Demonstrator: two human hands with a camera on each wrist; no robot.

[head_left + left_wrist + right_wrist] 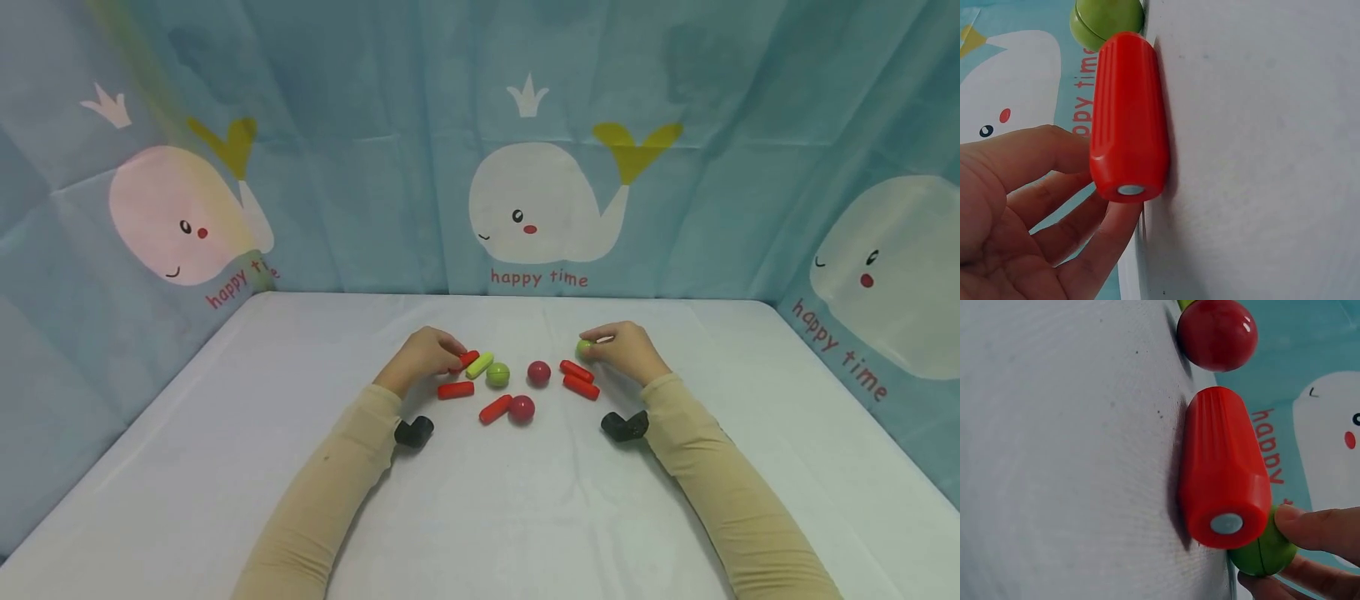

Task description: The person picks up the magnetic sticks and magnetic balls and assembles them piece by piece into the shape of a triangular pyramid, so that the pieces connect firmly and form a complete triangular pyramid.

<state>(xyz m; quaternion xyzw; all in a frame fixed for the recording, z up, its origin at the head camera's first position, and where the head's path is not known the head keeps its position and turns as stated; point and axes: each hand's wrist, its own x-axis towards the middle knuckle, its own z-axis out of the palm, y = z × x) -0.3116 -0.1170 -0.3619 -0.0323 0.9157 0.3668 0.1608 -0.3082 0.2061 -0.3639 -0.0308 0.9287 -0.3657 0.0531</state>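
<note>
My left hand [422,358] pinches a small red ball [454,368], mostly covered by its fingers in the head view. Right beside those fingertips lies a red rod [470,358], with a yellow-green rod [480,366] against it. A nearer red rod [1129,119], its end showing a silvery disc, hides the left fingertips in the left wrist view. On the other side, my right hand [628,350] holds a green ball [1261,557] between thumb and fingers. Two red rods [577,371] lie side by side in front of that hand.
Between the hands sit another green ball [498,375] and a dark red ball [538,373]. Closer to me, a red rod [495,409] touches a second dark red ball [522,409]. A whale-print curtain [420,167] stands behind the white table [510,517].
</note>
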